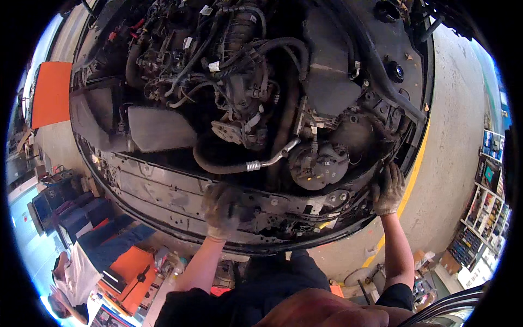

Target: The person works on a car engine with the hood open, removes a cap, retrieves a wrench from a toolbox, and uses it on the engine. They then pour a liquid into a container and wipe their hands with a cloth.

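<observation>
Metal, probably stiff and weighty, the front panel (267, 203) lines the near edge of the engine bay (411, 82); we'd hold its rim. We cannot tell our blurred left hand's grip (220, 211) over it; our right hand (390, 188) rests straight-fingered at the near right corner.

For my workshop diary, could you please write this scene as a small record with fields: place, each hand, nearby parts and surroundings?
Place: front of a vehicle, engine exposed
Left hand: gloved, blurred, over the front crossbar; contact and grip unclear
Right hand: gloved, at the front right corner, fingers extended, apparently holding nothing
Near left hand: thick black hose ending in a metal pipe
Near right hand: round black canister
Floor: grey, with a yellow line
Right background: loaded shelves
Left background: orange panel
</observation>
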A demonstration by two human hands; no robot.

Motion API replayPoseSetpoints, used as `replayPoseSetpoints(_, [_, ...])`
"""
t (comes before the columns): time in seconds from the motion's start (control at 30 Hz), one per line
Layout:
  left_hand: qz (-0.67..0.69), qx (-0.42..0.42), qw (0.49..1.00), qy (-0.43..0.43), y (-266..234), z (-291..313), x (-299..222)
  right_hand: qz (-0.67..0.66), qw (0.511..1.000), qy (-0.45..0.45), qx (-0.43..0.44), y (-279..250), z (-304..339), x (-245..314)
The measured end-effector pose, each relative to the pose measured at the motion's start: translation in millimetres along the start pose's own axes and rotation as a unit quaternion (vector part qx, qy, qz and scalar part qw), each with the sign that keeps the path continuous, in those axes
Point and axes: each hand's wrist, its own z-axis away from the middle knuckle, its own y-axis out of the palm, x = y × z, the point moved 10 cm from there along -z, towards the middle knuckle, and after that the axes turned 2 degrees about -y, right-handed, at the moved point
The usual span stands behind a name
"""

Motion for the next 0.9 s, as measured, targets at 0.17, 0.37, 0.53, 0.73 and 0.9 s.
replayPoseSetpoints(0.17, [-0.109,0.010,0.994,-0.006,4,18,50,0.021,1.000,-0.009,0.004,6,-7,2])
replayPoseSetpoints(0.37, [-0.111,0.002,0.994,-0.021,13,22,62,0.031,0.999,-0.011,0.011,11,-11,2])
replayPoseSetpoints(0.53, [-0.143,0.020,0.989,-0.014,19,25,66,0.040,0.999,-0.015,0.012,16,-12,2])
replayPoseSetpoints(0.73, [-0.127,0.000,0.992,0.009,16,22,60,0.029,0.999,-0.020,0.003,10,-12,3])
replayPoseSetpoints(0.9, [-0.122,0.003,0.992,0.014,17,20,57,0.019,1.000,-0.016,-0.002,9,-8,-4])
